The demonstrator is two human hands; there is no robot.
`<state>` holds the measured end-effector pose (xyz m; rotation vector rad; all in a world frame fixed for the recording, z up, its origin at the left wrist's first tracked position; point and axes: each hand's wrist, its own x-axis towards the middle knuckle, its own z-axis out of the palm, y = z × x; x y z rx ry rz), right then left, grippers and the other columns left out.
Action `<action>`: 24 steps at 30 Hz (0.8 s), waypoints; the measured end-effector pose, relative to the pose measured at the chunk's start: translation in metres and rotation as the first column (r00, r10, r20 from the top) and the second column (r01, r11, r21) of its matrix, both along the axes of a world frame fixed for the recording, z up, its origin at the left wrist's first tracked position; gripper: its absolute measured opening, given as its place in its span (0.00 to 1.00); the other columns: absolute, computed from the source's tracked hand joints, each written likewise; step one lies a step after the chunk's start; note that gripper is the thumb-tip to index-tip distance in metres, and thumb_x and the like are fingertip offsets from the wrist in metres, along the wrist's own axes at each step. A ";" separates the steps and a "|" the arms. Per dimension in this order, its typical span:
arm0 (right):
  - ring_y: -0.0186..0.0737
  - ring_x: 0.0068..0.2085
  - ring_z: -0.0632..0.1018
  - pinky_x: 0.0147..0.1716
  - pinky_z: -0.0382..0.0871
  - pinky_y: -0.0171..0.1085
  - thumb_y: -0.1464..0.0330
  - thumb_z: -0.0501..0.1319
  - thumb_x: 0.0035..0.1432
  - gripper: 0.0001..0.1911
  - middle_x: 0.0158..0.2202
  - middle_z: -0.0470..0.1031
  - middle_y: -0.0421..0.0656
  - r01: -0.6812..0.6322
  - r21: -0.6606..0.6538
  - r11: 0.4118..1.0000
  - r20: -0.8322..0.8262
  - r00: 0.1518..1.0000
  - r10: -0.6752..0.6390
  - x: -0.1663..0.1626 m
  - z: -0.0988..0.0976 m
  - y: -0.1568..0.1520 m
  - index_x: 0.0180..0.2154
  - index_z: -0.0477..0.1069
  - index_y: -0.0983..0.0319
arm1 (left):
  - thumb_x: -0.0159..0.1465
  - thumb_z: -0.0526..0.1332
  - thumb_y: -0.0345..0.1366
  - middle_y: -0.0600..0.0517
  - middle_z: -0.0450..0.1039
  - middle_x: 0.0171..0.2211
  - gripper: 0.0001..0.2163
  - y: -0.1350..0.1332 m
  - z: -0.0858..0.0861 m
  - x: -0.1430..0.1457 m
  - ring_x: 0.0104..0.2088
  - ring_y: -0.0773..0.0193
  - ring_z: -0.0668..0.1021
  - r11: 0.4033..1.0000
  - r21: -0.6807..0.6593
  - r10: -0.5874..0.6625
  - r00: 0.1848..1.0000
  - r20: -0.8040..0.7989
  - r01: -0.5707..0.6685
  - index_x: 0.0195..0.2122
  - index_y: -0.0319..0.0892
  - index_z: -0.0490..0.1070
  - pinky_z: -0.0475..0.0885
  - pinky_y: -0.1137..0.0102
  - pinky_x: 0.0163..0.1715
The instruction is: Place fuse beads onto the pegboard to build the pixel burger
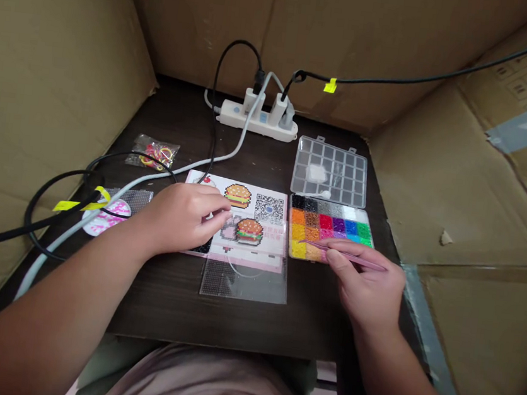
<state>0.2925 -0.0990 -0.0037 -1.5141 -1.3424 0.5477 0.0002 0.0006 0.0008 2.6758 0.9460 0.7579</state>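
Note:
My right hand (370,286) grips pink tweezers (356,257), their tips over the yellow beads at the left front of the bead box (324,226). My left hand (189,217) lies over the left part of a printed pattern sheet (267,248), fingers bent and close together; what they hold, if anything, is too small to tell. Beside its fingertips, a burger made of beads (249,231) sits on a clear pegboard (244,281) that partly covers the sheet. A printed burger (237,196) and a QR code show behind it.
The box's clear lid (330,170) lies folded back. A white power strip (257,121) and loose cables (151,178) cross the back and left. At left are a bag of coloured rings (154,153) and a white-and-pink disc (106,218). Cardboard walls (482,197) enclose the dark table.

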 end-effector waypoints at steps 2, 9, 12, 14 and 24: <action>0.44 0.35 0.83 0.35 0.81 0.41 0.67 0.69 0.53 0.01 0.33 0.83 0.42 -0.038 0.013 0.999 0.037 0.999 0.037 -0.008 0.012 0.009 0.30 0.80 0.57 | 0.66 0.53 0.33 0.51 0.78 0.30 0.12 0.000 0.000 0.000 0.32 0.64 0.78 1.000 -0.008 0.001 1.000 -0.001 -0.001 0.32 0.40 0.76 0.71 0.70 0.34; 0.41 0.35 0.83 0.36 0.80 0.39 0.69 0.66 0.54 0.03 0.32 0.83 0.43 -0.320 -0.023 0.947 0.005 0.947 0.320 -0.051 0.021 0.039 0.29 0.79 0.58 | 0.65 0.54 0.32 0.49 0.78 0.30 0.11 0.000 -0.001 -0.001 0.33 0.63 0.78 0.998 -0.050 0.028 0.999 -0.016 -0.029 0.33 0.39 0.77 0.72 0.69 0.36; 0.41 0.36 0.83 0.36 0.80 0.39 0.69 0.65 0.55 0.04 0.33 0.83 0.43 -0.334 -0.065 0.940 -0.002 0.942 0.334 -0.056 0.009 0.040 0.30 0.79 0.59 | 0.65 0.54 0.32 0.49 0.77 0.30 0.11 0.000 -0.002 -0.001 0.33 0.63 0.78 0.997 -0.064 0.034 0.999 -0.024 -0.036 0.34 0.39 0.77 0.72 0.69 0.36; 0.41 0.36 0.83 0.36 0.80 0.39 0.69 0.64 0.55 0.04 0.33 0.83 0.44 -0.330 -0.094 0.939 0.000 0.944 0.331 -0.055 0.003 0.039 0.30 0.79 0.59 | 0.65 0.54 0.32 0.49 0.77 0.30 0.11 0.000 -0.002 -0.001 0.32 0.63 0.78 0.998 -0.059 0.037 0.999 -0.025 -0.039 0.34 0.40 0.76 0.71 0.69 0.35; 0.40 0.35 0.83 0.35 0.80 0.37 0.69 0.65 0.55 0.03 0.34 0.83 0.43 -0.387 -0.154 0.909 -0.056 0.922 0.383 -0.052 -0.004 0.045 0.30 0.79 0.59 | 0.66 0.54 0.33 0.49 0.78 0.30 0.11 -0.001 -0.001 0.000 0.34 0.61 0.79 0.996 -0.083 0.036 0.998 -0.043 -0.039 0.35 0.40 0.76 0.73 0.67 0.37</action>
